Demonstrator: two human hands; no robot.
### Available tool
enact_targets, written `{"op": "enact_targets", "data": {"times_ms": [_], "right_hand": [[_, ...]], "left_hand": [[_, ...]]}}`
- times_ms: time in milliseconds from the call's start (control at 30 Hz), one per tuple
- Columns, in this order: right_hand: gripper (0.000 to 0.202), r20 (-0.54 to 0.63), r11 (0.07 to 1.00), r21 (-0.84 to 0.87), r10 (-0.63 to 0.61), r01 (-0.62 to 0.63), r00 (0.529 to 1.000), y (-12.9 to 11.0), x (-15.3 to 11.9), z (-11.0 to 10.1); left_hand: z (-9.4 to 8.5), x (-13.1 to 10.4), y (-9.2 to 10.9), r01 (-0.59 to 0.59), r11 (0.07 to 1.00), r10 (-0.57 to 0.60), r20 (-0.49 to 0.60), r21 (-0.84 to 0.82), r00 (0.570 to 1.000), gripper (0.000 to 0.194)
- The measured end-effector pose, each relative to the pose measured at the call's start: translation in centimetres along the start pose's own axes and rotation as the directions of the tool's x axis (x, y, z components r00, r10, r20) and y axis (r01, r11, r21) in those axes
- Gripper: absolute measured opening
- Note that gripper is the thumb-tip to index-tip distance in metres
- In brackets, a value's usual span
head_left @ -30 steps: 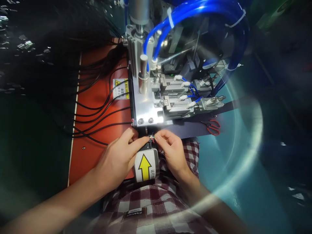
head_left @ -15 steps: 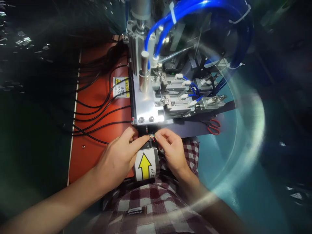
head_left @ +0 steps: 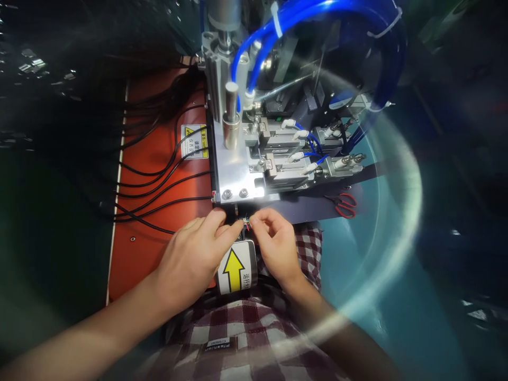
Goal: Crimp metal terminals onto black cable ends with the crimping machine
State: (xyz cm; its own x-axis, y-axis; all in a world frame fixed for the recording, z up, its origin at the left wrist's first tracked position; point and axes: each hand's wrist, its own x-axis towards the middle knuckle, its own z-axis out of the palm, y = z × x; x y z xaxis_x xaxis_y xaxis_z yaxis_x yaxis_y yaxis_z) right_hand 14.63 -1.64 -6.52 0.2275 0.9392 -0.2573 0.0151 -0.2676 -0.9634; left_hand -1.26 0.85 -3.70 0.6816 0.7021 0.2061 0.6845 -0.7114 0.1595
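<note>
Beside orange panelling (head_left: 135,264), thin wires (head_left: 246,223) lie between right fingers (head_left: 259,227) pinching them and left fingers (head_left: 233,232), grip unclear.

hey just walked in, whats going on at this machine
A person's right hand pinches some tiny coloured wires just in front of the metal machine. The left hand's thumb meets them opposite; its exact grip is unclear. Red-handled scissors lie off to the right, unused.
</note>
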Motion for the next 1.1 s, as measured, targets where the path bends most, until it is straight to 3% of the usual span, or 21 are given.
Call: {"op": "enact_targets", "data": {"times_ms": [133, 267, 400, 567, 633, 967, 1033, 1100], "right_hand": [[0.014, 0.000, 0.991, -0.127, -0.031, 0.031, 1.000, -0.4, 0.1, -0.2], [0.017, 0.039, 0.990, -0.091, 0.110, -0.106, 0.993, -0.9, 0.3, -0.3], [0.017, -0.010, 0.989, -0.129, 0.066, -0.067, 0.998, -1.1, 0.6, -0.2], [0.023, 0.196, 0.930, 0.196, 0.274, -0.311, 0.942, -0.1, 0.9, -0.9], [0.024, 0.199, 0.907, 0.252, 0.292, -0.337, 0.936, 0.3, 0.7, -1.3], [0.022, 0.103, 0.974, 0.040, 0.216, -0.221, 0.971, -1.0, -0.8, -0.4], [0.018, 0.034, 0.985, -0.152, 0.089, -0.083, 0.995, -1.2, -0.9, -0.5], [0.016, -0.003, 0.912, -0.395, -0.121, 0.110, 0.993, -1.5, -1.0, -0.7]], "left_hand": [[0.1, 0.0, 0.1, -0.017, 0.998, 0.018, -0.021, 0.060, 1.000, 0.031], [0.3, -0.1, 0.0, -0.010, 0.999, 0.010, -0.015, 0.038, 1.000, 0.030], [0.3, -0.2, -0.2, -0.008, 1.000, 0.008, -0.011, 0.019, 1.000, 0.033], [0.1, -0.1, -0.4, -0.010, 0.994, 0.009, -0.014, -0.107, 1.000, 0.032], [0.0, -0.1, -0.6, -0.012, 0.989, 0.009, -0.021, -0.151, 1.000, 0.031], [0.2, -0.2, -0.7, 0.043, 0.971, -0.048, -0.017, -0.233, 0.999, 0.029], [0.3, -0.4, -0.6, 0.060, 0.973, -0.063, -0.006, -0.224, 0.998, 0.030], [0.3, -0.4, -0.6, 0.060, 0.976, -0.064, -0.012, -0.211, 0.998, 0.031]]}}
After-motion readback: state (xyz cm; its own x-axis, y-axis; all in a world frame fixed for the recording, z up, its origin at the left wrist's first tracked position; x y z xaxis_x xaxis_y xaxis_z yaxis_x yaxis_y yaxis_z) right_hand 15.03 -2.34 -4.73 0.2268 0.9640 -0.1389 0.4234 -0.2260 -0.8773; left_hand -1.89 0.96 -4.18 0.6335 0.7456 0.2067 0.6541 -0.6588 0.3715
